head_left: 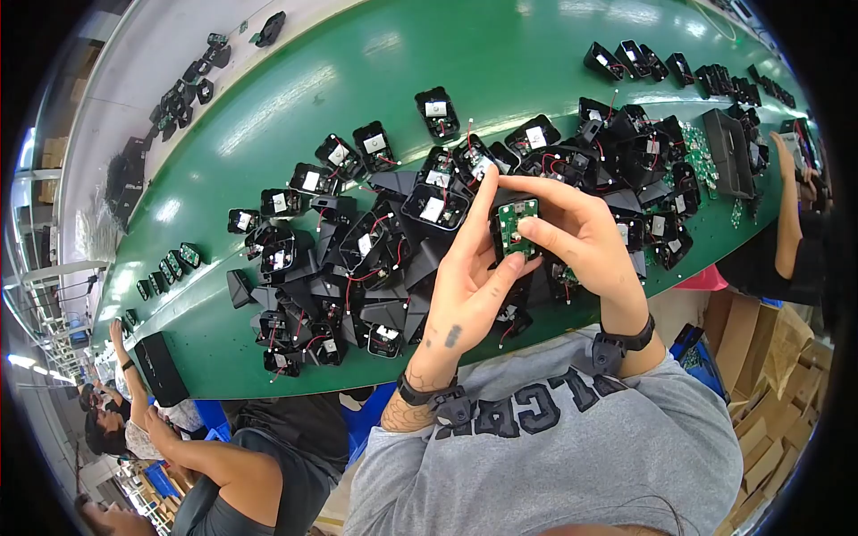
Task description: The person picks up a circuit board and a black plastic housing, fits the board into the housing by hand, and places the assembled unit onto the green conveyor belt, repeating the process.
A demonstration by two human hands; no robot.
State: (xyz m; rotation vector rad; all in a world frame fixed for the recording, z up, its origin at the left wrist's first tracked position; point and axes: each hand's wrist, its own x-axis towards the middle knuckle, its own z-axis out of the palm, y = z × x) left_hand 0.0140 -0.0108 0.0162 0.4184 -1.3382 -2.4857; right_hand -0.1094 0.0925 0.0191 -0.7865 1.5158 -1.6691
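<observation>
Above the green conveyor belt (295, 107), the left hand (469, 286) and right hand (572, 232) together pinch a small black plastic housing (515, 228) with a green circuit board (518, 223) seated in it, over a heap of similar black wired housings (357, 268).

A long, glossy green work table (295, 98) is stretching from near left to far right, its surface catching white glare from overhead lighting. Beyond its far edge a pale grey floor (125, 62) is running alongside. Brown cardboard boxes (760, 393) are stacking up at the near right, and bright strip lights (27, 364) are glowing far off on the left.
</observation>
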